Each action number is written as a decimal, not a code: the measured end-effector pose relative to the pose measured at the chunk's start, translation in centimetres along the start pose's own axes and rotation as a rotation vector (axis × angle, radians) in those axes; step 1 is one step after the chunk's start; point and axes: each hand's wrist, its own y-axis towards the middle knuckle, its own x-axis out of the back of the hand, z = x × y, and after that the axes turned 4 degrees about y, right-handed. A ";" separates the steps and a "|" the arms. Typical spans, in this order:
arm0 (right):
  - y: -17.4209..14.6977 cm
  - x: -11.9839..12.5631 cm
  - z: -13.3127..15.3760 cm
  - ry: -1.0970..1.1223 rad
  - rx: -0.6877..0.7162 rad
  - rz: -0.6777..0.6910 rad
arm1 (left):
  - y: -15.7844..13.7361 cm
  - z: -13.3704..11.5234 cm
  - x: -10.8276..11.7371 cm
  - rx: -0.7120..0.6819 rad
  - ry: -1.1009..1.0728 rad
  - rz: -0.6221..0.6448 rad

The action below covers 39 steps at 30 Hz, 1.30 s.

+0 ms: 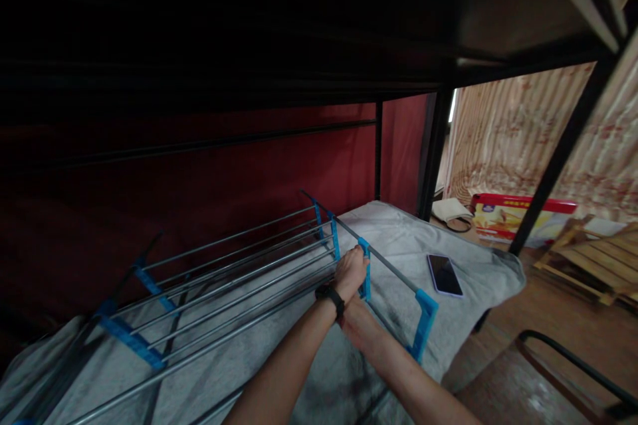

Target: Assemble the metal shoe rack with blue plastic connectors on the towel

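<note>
A rack of grey metal rods with blue plastic brackets [130, 340] lies across a grey blanket [399, 232]. My left hand [351, 271], with a black watch on its wrist, is closed around a blue bracket [367, 272] near the rack's right part. Just below it, my right hand [355, 320] reaches in from the right, against or close beside the left wrist. Its fingers are hidden behind the left hand and wrist. Another blue bracket [425, 324] sits at the rack's right end, joined by a grey rod.
A dark upper bunk [299, 26] hangs low overhead, with black posts [553, 159] at the right. A phone [444, 275] lies on the blanket. Beyond the bed are a red and yellow box [518, 218], a wooden slatted piece [593, 255] and a chair [535, 385].
</note>
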 end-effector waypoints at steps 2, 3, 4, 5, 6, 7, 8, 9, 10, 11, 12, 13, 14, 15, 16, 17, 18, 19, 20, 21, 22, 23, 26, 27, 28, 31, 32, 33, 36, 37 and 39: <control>-2.2 0.8 -0.3 -0.188 0.005 0.049 | 0.2 0.2 0.1 0.002 0.016 0.016; -3.4 1.3 -0.4 -0.164 -0.052 0.119 | 0.3 0.3 0.2 -0.005 0.017 0.014; -4.5 2.0 -0.3 -0.071 -0.136 0.206 | 0.4 0.4 0.2 -0.010 0.016 0.009; -5.4 2.8 -0.1 0.040 -0.220 0.292 | 0.5 0.5 0.3 -0.012 0.014 0.005; -6.1 3.7 0.3 0.124 -0.283 0.359 | 0.6 0.6 0.3 -0.012 0.011 0.001; -6.5 4.7 0.9 0.164 -0.308 0.399 | 0.6 0.7 0.3 -0.012 0.007 -0.002; -6.7 5.9 1.7 0.150 -0.290 0.410 | 0.7 0.8 0.2 -0.012 0.002 -0.006; -6.7 7.1 2.5 0.102 -0.246 0.400 | 0.7 0.8 0.2 -0.013 -0.003 -0.012; -6.5 8.3 3.4 0.037 -0.189 0.372 | 0.7 0.9 0.3 -0.017 -0.009 -0.016; -6.2 9.6 4.3 -0.040 -0.124 0.325 | 0.8 0.9 0.3 -0.022 -0.014 -0.019; -5.9 10.7 5.1 -0.120 -0.051 0.256 | 0.8 1.0 0.3 -0.026 -0.021 -0.025; -5.6 11.8 5.9 -0.198 0.020 0.176 | 0.8 1.0 0.4 -0.030 -0.031 -0.036; -5.2 12.7 6.5 -0.271 0.086 0.110 | 0.9 1.0 0.4 -0.036 -0.046 -0.053; -4.9 13.4 7.0 -0.342 0.139 0.074 | 1.0 1.1 0.5 -0.043 -0.066 -0.071; -4.6 14.0 7.5 -0.414 0.176 0.080 | 1.1 1.1 0.6 -0.053 -0.091 -0.086; -4.3 14.3 7.9 -0.485 0.201 0.117 | 1.2 1.2 0.6 -0.061 -0.116 -0.095; -3.9 14.6 8.3 -0.553 0.216 0.164 | 1.3 1.3 0.6 -0.068 -0.138 -0.096; -3.5 14.8 8.6 -0.613 0.227 0.196 | 1.5 1.3 0.6 -0.071 -0.154 -0.091; -3.0 14.9 8.8 -0.660 0.234 0.201 | 1.6 1.4 0.6 -0.074 -0.167 -0.086; -2.4 15.1 9.0 -0.693 0.234 0.184 | 1.8 1.5 0.5 -0.076 -0.176 -0.084; -1.7 15.3 8.9 -0.707 0.224 0.156 | 1.9 1.6 0.4 -0.079 -0.184 -0.087; -0.9 15.4 8.6 -0.700 0.197 0.137 | 1.9 1.7 0.3 -0.083 -0.189 -0.091; 1.5 15.6 6.7 -0.563 0.042 0.191 | 2.0 2.0 -0.1 -0.093 -0.217 -0.109; 2.2 15.5 5.9 -0.485 -0.024 0.236 | 2.0 2.1 -0.2 -0.092 -0.225 -0.117; 2.8 15.4 5.1 -0.398 -0.095 0.278 | 2.0 2.1 -0.2 -0.091 -0.232 -0.124; 3.6 14.9 3.3 -0.136 -0.303 0.326 | 2.0 2.1 -0.2 -0.089 -0.237 -0.132; 3.7 14.8 3.0 -0.068 -0.359 0.309 | 1.9 2.1 -0.1 -0.092 -0.240 -0.132; 3.7 14.7 2.8 -0.015 -0.401 0.284 | 1.9 2.0 -0.1 -0.095 -0.243 -0.132; 3.8 14.5 2.7 0.063 -0.456 0.230 | 1.6 1.9 0.2 -0.108 -0.248 -0.132; 3.9 14.4 2.7 0.077 -0.452 0.219 | 1.5 1.9 0.2 -0.112 -0.245 -0.130; 4.2 13.9 2.7 0.101 -0.432 0.210 | 1.4 1.9 0.2 -0.117 -0.234 -0.124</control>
